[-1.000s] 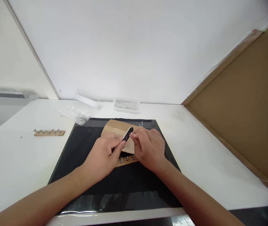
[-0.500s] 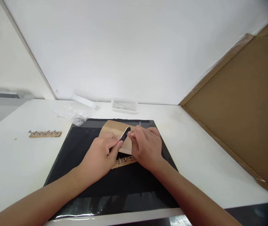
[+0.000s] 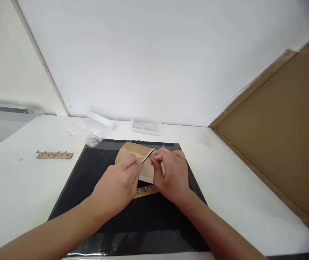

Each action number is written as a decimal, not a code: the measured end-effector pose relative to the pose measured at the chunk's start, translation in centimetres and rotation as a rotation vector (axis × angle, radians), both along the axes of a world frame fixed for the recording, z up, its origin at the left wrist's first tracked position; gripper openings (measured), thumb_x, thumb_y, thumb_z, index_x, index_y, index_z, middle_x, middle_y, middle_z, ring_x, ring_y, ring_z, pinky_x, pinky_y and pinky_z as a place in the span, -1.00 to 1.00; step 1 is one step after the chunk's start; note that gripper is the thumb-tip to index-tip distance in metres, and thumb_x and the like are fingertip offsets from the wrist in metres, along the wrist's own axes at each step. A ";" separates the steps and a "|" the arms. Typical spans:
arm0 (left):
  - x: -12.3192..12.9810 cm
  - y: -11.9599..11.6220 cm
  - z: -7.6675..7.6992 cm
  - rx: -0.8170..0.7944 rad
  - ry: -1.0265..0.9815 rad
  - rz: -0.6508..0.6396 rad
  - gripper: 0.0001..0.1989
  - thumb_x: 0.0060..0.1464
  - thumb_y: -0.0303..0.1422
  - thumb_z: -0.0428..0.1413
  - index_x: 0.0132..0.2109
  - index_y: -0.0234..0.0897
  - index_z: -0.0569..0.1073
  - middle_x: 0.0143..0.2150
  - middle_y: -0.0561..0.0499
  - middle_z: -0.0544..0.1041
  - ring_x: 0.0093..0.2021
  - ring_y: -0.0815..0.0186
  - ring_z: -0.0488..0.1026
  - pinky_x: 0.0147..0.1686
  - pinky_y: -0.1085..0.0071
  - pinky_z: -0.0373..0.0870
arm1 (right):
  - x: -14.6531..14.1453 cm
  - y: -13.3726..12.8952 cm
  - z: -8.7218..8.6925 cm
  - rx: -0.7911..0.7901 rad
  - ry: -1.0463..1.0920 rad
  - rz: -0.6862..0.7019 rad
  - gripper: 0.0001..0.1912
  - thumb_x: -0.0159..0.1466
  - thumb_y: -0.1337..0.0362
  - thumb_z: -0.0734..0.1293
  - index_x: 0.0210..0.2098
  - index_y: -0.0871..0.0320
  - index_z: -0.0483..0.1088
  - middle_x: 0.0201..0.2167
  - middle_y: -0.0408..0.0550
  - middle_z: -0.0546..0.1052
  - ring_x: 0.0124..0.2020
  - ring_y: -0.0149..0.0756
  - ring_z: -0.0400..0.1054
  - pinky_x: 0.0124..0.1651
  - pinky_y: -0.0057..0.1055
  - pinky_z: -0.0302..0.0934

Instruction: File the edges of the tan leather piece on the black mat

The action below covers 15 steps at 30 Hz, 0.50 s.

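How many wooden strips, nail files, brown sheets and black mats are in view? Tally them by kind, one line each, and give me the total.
Wooden strips: 2
Nail file: 1
Brown sheet: 1
Black mat: 1
Total: 5

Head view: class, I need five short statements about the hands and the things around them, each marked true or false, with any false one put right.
1. The left hand holds a nail file. True.
2. The right hand is spread flat, well away from the nail file. False: it is curled, close to the nail file's tip.
3. The brown paper lies over part of the black mat. True.
4. Only one wooden strip with metal fittings is in view. False: there are two, one on the white table left of the mat and one, partly hidden, on the mat.
5. The clear plastic tray stands beyond the mat, near the wall. True.
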<state>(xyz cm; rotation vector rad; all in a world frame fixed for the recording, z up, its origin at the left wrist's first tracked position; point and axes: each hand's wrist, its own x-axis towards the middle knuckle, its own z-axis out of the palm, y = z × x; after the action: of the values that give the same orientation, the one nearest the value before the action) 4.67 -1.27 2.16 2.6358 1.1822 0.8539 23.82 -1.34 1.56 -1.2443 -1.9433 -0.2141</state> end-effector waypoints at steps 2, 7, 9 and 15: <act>0.0 0.0 -0.3 0.083 0.091 -0.001 -0.76 0.40 -0.47 -0.10 -0.01 -0.35 0.46 -0.20 -0.04 0.42 -0.39 0.32 0.42 -0.41 0.38 0.43 | 0.0 -0.1 -0.1 -0.058 0.050 0.007 -0.84 0.41 0.38 0.23 -0.32 0.08 0.20 -0.40 -0.14 0.54 -0.38 -0.28 0.43 -0.21 -0.23 0.03; 0.1 -0.1 -0.7 0.188 0.281 0.023 -0.67 0.36 -0.49 -0.09 0.18 -0.43 0.36 -0.14 -0.11 0.46 -0.46 0.29 0.42 -0.56 0.36 0.41 | 0.3 -0.1 -0.3 -0.150 0.152 0.015 -0.86 0.39 0.38 0.26 -0.30 0.06 0.22 -0.39 -0.18 0.55 -0.37 -0.29 0.44 -0.18 -0.23 0.06; 0.1 -0.1 -0.7 0.205 0.299 0.047 -0.67 0.34 -0.50 -0.08 0.18 -0.41 0.36 -0.14 -0.11 0.47 -0.48 0.31 0.42 -0.57 0.38 0.42 | 0.3 -0.1 -0.2 -0.142 0.166 0.017 -0.87 0.39 0.36 0.25 -0.30 0.06 0.23 -0.39 -0.17 0.54 -0.37 -0.28 0.43 -0.17 -0.22 0.07; 0.0 -0.3 -0.3 0.217 0.297 0.032 -0.63 0.33 -0.52 -0.10 0.23 -0.39 0.31 -0.12 -0.12 0.48 -0.41 0.30 0.46 -0.54 0.42 0.45 | 0.4 -0.3 0.1 -0.156 0.178 0.066 -0.87 0.39 0.35 0.27 -0.31 0.07 0.24 -0.40 -0.18 0.53 -0.38 -0.30 0.42 -0.17 -0.23 0.07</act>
<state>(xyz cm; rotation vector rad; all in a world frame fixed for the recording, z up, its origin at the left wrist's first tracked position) 4.65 -1.55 1.82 3.0109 1.2636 0.6437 24.23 -1.60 1.63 -1.2517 -1.8709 0.0816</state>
